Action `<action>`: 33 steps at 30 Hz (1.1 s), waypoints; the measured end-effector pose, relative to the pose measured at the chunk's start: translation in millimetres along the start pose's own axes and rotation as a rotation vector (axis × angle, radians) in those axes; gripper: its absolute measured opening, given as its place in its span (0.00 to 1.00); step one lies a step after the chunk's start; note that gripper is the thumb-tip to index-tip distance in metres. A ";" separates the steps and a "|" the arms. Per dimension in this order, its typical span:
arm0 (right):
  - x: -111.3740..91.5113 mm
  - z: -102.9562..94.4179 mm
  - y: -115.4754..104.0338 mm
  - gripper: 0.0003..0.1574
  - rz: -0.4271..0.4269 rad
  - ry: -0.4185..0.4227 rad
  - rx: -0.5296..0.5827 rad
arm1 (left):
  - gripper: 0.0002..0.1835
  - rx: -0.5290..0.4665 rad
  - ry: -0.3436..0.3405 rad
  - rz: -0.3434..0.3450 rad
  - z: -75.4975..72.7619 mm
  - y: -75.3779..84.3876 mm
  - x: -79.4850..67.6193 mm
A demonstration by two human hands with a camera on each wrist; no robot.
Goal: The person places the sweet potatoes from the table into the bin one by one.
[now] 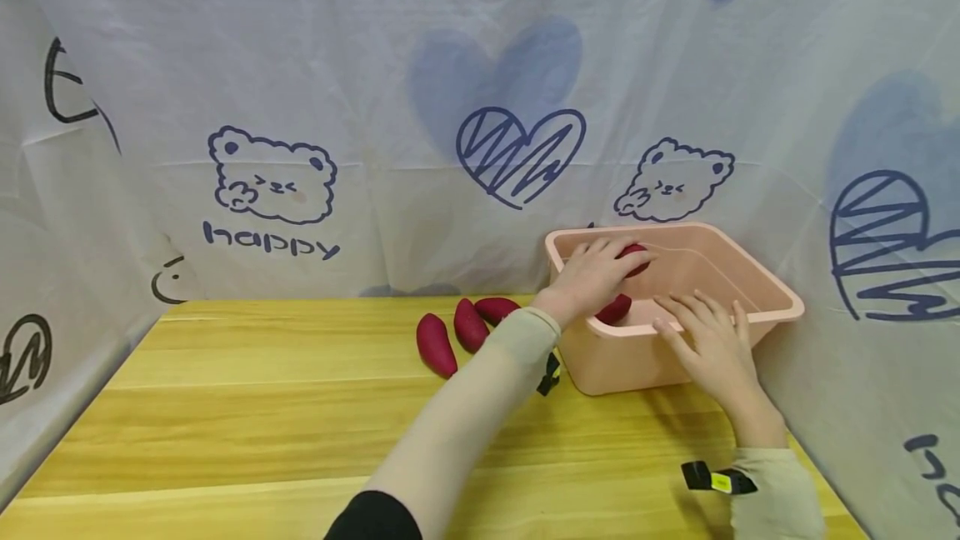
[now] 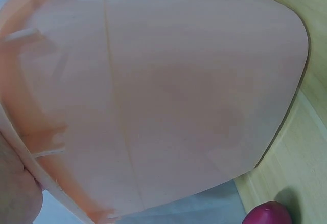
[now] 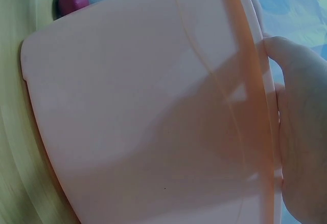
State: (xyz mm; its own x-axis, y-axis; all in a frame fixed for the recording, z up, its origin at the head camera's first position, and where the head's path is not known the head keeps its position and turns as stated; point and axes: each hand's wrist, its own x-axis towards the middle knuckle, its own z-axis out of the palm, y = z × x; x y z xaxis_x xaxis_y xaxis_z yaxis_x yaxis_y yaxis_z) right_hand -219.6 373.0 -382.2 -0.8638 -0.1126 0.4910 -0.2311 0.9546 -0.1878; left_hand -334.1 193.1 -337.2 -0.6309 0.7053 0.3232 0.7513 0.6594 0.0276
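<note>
Sitting in left hand (image 1: 588,277): red tuber (image 1: 636,259), left of right hand (image 1: 716,348).

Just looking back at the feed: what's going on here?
A person's left hand holds a dark red piece over the pink bin, while the right hand rests at its near rim. Another red piece is inside. At least three more lie on the wooden table, left of the bin.

A smooth, dark-red sweet potato (image 1: 637,260) is gripped by the left hand (image 1: 594,272) at the mouth of a pink, open-topped bin (image 1: 626,363) touching the right hand (image 1: 716,350), a second sweet potato (image 1: 615,310) lies inside below the left hand, and three sweet potatoes (image 1: 470,326) cluster left of its wrist.
</note>
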 end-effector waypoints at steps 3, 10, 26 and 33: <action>1.1 -0.2 0.3 0.32 -0.004 0.003 0.001 | 0.30 -0.009 0.000 -0.006 -0.4 -0.7 0.8; 2.0 -1.5 0.4 0.31 -0.008 -0.001 -0.004 | 0.32 0.003 0.031 0.019 -0.1 -2.6 -0.1; 1.3 -1.8 1.3 0.30 -0.015 -0.009 0.001 | 0.28 -0.023 0.079 -0.037 0.0 -2.3 -2.9; 0.5 -0.9 2.1 0.30 -0.019 -0.016 -0.029 | 0.24 -0.005 0.183 -0.137 1.6 -2.8 -8.7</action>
State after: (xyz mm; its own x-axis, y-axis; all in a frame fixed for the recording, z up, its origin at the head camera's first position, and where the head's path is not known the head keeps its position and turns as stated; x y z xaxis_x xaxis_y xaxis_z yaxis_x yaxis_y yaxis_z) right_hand -220.1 375.1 -381.6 -0.8668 -0.1346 0.4801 -0.2345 0.9598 -0.1543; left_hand -331.1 185.5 -341.7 -0.6820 0.5501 0.4820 0.6620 0.7444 0.0872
